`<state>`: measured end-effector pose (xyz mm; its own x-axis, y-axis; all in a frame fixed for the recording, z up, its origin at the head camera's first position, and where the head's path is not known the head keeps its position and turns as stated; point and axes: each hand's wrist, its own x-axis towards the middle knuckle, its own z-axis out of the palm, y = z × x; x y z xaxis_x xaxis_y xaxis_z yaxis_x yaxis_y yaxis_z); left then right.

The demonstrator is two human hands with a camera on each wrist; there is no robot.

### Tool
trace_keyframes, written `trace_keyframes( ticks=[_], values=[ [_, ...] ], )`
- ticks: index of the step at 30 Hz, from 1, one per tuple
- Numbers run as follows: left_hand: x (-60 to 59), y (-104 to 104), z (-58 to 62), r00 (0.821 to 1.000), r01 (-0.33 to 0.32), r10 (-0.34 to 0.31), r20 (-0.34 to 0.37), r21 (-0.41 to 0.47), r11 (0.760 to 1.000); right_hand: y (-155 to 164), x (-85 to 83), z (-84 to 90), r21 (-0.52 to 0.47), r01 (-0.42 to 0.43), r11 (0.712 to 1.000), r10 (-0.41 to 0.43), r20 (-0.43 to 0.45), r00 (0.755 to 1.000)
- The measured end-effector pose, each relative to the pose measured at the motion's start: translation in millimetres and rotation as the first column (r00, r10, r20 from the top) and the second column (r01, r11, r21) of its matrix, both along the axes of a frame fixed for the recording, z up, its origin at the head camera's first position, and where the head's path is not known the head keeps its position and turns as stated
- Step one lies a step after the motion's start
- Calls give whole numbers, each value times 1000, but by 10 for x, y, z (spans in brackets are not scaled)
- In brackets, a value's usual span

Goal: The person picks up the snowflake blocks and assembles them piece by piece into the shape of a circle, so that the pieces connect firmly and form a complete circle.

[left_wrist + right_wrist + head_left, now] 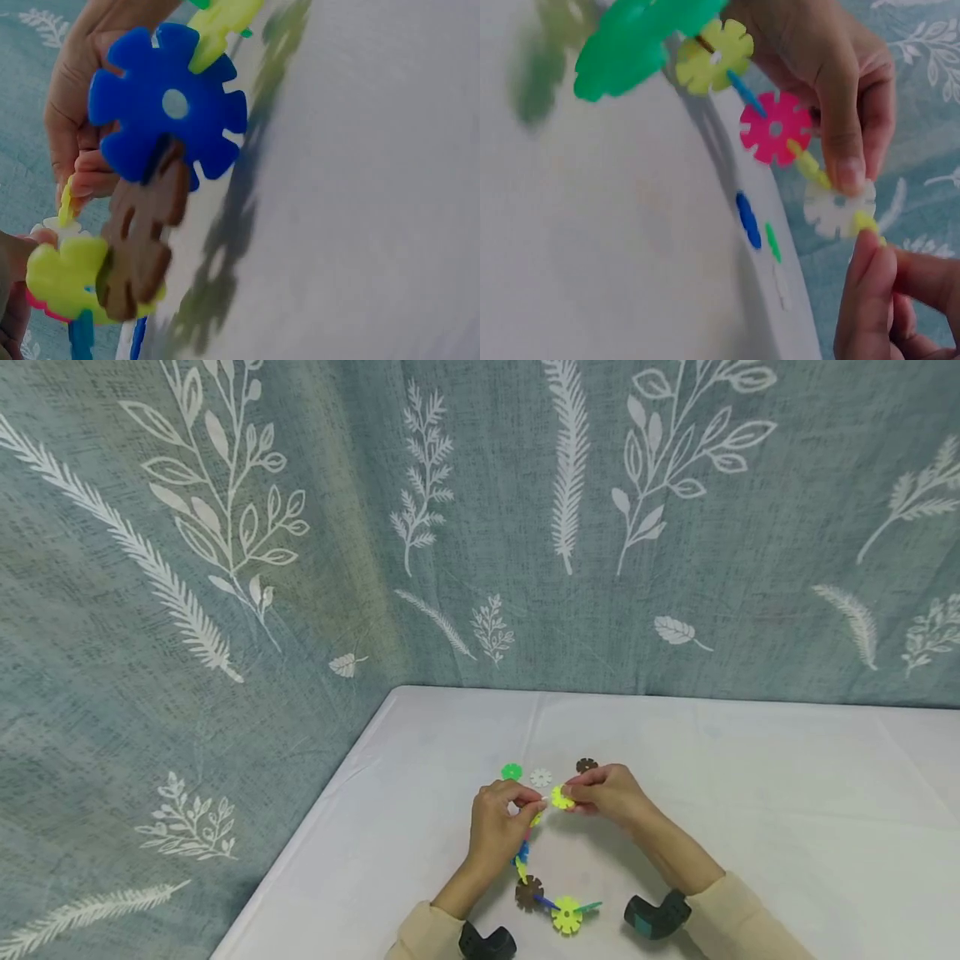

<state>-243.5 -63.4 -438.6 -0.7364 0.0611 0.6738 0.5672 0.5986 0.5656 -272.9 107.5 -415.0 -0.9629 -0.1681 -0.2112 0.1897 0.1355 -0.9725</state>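
My left hand (501,827) pinches a white notched disc (829,214) at the top end of a chain of slotted plastic discs. A yellow notched disc (562,797) is pinched between thumb and fingers of my right hand (609,793). In the right wrist view its edge overlaps the white disc's rim. From the left hand the chain curves down through yellow, a pink disc (775,128), blue, yellow, a brown disc (529,893), a blue disc (169,105) and another yellow disc (567,915), ending in a green disc (589,907).
Beyond the hands, a loose green disc (512,772), a white disc (541,777) and a brown disc (587,765) lie on the white-covered table (787,810). A blue disc (748,220) lies near them. Leaf-patterned curtains (480,527) border the table behind and at left.
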Motion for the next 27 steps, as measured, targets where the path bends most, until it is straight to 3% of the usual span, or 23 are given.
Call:
trace_keyframes(
  ticks=[6,9,13,18,23,25,27],
  values=[
    [14,35,-14,1000,-12,11,13,13,1000,-40,11,-22,-22,-4,1000,4,-14,1000],
    [25,38,38,990,39,-39,136,5,999,4,-3,-42,22,-39,999,40,-49,998],
    [4,-25,129,928,124,-130,350,38,992,70,-29,-87,91,-136,987,145,-108,983],
    [-90,-106,128,865,150,-208,456,161,975,106,-65,-138,133,-236,963,256,-160,953],
    [-116,-133,112,765,221,-335,550,263,939,142,-118,-152,142,-341,929,364,-200,910],
    [-95,-133,136,739,208,-342,581,286,935,189,-164,-145,162,-322,933,353,-237,905],
    [-57,-127,190,727,176,-325,605,293,940,259,-227,-137,202,-247,948,298,-285,911]
  ],
)
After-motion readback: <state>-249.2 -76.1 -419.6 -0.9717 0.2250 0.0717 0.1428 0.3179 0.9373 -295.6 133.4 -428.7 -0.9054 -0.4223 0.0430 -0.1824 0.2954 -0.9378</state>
